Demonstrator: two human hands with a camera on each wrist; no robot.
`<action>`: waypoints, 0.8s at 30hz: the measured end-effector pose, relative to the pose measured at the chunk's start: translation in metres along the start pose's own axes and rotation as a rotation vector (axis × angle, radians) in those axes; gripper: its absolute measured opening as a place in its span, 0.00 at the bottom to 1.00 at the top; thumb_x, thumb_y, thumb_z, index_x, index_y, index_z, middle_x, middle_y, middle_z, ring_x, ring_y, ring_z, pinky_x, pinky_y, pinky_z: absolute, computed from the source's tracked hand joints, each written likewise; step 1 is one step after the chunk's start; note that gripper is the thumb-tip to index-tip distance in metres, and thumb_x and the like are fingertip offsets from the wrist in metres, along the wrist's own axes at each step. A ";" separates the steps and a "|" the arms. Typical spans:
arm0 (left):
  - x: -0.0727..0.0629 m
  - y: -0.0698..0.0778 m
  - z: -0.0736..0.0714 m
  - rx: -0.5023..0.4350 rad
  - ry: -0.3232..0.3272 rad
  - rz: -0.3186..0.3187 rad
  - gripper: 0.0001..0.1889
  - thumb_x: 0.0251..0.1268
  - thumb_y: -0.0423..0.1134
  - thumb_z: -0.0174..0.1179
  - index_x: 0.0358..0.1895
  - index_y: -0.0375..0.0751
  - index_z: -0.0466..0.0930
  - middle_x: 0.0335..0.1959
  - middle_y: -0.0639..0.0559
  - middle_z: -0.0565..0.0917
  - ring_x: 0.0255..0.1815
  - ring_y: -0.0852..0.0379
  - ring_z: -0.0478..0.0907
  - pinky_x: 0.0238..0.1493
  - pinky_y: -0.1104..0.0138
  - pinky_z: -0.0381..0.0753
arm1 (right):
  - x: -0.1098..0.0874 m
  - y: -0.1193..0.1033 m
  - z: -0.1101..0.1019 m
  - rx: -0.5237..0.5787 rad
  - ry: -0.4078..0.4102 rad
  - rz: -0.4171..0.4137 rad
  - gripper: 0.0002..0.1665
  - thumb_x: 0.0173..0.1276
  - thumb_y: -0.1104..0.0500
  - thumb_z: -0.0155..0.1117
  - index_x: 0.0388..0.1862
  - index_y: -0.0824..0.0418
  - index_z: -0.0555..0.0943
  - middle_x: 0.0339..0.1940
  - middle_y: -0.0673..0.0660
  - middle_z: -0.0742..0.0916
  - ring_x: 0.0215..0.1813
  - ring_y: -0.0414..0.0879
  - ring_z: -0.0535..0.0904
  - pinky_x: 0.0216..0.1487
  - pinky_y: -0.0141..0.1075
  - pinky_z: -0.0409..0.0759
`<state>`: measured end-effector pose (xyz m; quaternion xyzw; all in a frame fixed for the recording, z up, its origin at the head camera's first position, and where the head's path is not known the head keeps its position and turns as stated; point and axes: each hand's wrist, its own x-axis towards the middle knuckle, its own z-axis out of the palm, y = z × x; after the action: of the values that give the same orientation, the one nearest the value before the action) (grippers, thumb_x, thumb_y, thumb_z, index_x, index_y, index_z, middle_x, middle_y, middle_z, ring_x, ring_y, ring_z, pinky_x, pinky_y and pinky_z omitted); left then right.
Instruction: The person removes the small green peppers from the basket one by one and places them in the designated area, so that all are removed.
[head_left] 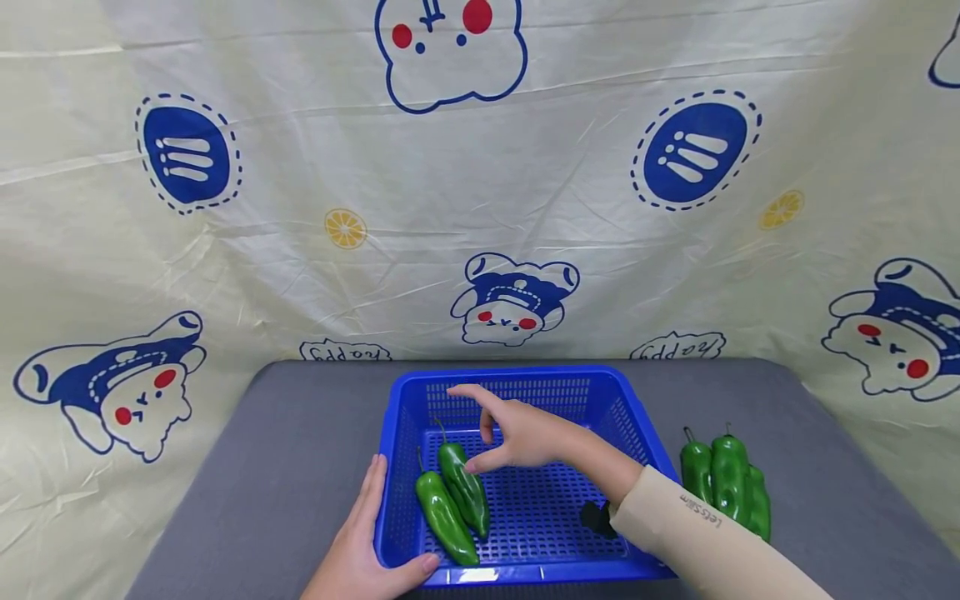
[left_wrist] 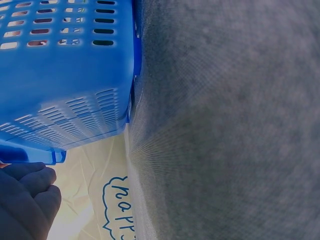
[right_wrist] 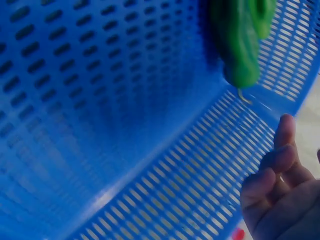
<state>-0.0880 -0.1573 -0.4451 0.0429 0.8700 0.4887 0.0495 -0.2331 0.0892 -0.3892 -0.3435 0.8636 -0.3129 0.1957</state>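
Two green chili peppers lie side by side on the left part of a blue plastic basket's slotted floor. My right hand hovers over the basket near them, thumb and index finger spread apart, holding nothing. In the right wrist view, that hand is beside the basket's wall, with the green peppers above it in the picture. At the near left corner, my left hand rests against the basket, fingers along its outer left side and thumb by the front rim. Its fingers reach near the rim in the left wrist view.
Three more green peppers lie on the grey tabletop right of the basket, partly behind the right sleeve. A dark object shows beside the right wrist. A printed cream cloth hangs behind the table.
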 end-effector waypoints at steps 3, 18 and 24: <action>0.000 0.000 0.000 -0.002 -0.005 -0.002 0.64 0.49 0.55 0.74 0.81 0.59 0.32 0.83 0.43 0.38 0.78 0.25 0.47 0.66 0.31 0.62 | 0.002 0.003 0.005 0.000 -0.011 0.012 0.55 0.59 0.42 0.75 0.78 0.35 0.52 0.36 0.54 0.82 0.27 0.41 0.71 0.29 0.33 0.74; -0.001 0.000 -0.001 0.025 0.009 0.004 0.64 0.48 0.56 0.74 0.82 0.57 0.33 0.83 0.42 0.40 0.78 0.26 0.48 0.66 0.30 0.61 | 0.009 0.013 0.025 -0.084 -0.183 0.095 0.55 0.56 0.38 0.75 0.77 0.30 0.54 0.38 0.49 0.83 0.36 0.39 0.78 0.39 0.34 0.78; -0.001 0.002 -0.001 0.023 -0.003 -0.012 0.64 0.49 0.57 0.74 0.81 0.58 0.32 0.83 0.43 0.39 0.78 0.26 0.47 0.67 0.30 0.61 | 0.011 0.017 0.033 -0.093 -0.224 0.076 0.55 0.56 0.42 0.77 0.77 0.37 0.56 0.37 0.47 0.83 0.37 0.36 0.78 0.41 0.32 0.77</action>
<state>-0.0872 -0.1571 -0.4429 0.0390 0.8756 0.4785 0.0532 -0.2300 0.0771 -0.4261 -0.3521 0.8623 -0.2243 0.2866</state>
